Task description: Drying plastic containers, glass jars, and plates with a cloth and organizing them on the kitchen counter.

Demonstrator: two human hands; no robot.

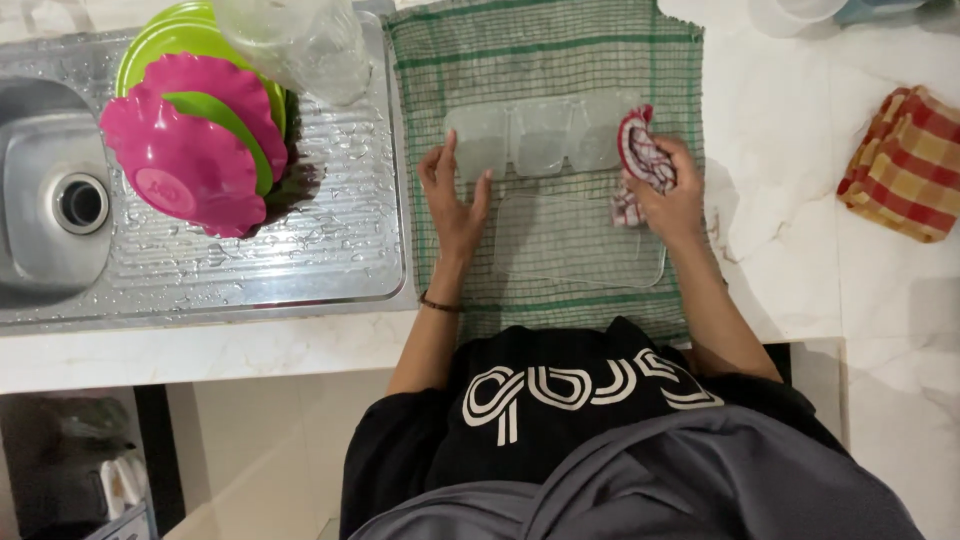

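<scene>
Both hands [455, 200] [672, 195] on clear container [540, 135]

Wet steel sink [60, 200] at 9 o'clock, pink bowls [190, 140] and green plates [165, 40] stacked on its drainboard. Clear bottle [300, 45] at 11. Folded red-yellow checked cloth [905, 165] on the white marble bench [790, 200] at 3.
</scene>
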